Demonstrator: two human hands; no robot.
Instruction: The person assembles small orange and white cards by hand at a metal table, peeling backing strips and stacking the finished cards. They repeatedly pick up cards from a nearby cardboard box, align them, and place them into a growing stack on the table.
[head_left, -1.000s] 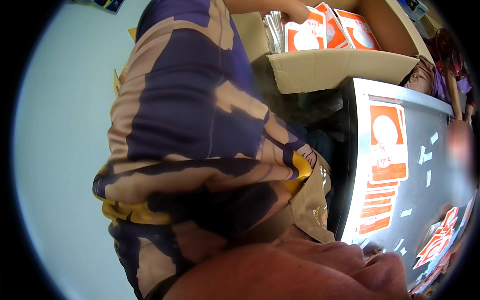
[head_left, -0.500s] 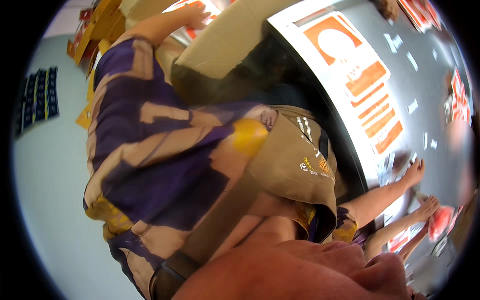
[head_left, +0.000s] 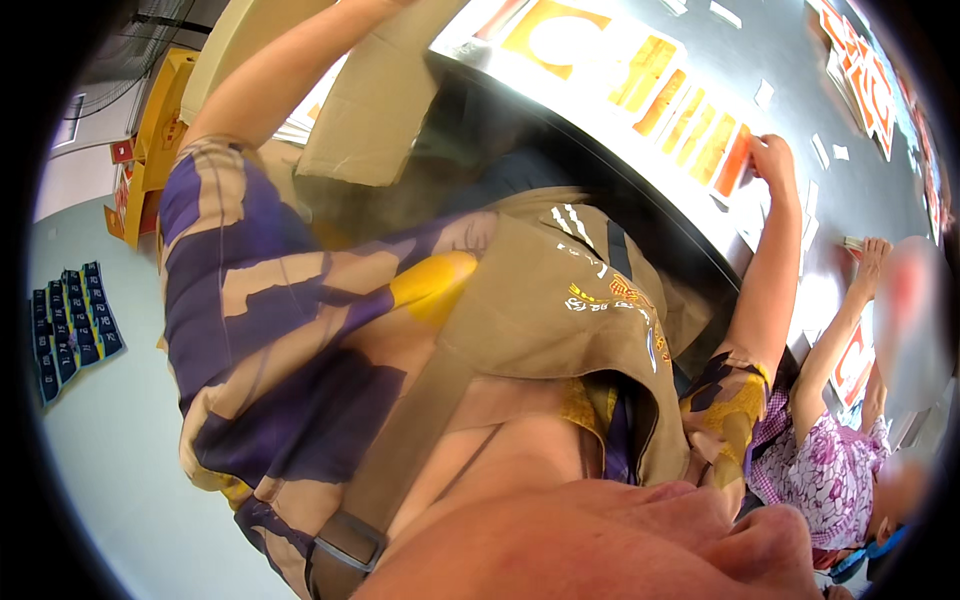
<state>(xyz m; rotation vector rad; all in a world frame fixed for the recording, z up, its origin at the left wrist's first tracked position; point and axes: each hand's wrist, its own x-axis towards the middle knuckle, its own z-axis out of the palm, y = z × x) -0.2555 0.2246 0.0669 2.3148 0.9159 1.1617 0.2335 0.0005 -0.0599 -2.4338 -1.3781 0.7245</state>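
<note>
A row of overlapping orange-and-white printed cards [head_left: 555, 38] lies along the near edge of the dark table [head_left: 765, 45]. At the right end of that row, my right hand [head_left: 771, 160] has its fingers curled in against the outermost orange card [head_left: 734, 165], pinching its edge. My left forearm [head_left: 275, 85] reaches over a cardboard box [head_left: 375, 100], and the left hand is cut off by the upper rim of the picture. Beside that forearm, part of a white-and-orange stack [head_left: 312, 112] shows inside the box. A brown apron [head_left: 560, 310] covers my chest.
Small white paper slips [head_left: 764, 93] are scattered over the tabletop. Farther off are more orange-and-white cards [head_left: 862, 85]. To the right, a person in a purple-and-white patterned top [head_left: 825, 465] works at the same table. Yellow cardboard [head_left: 160, 125] stands on the left.
My right hand has moved up the picture to the end of the card row. My left hand, earlier over the cards by the box, has gone past the upper rim. The view has shifted.
</note>
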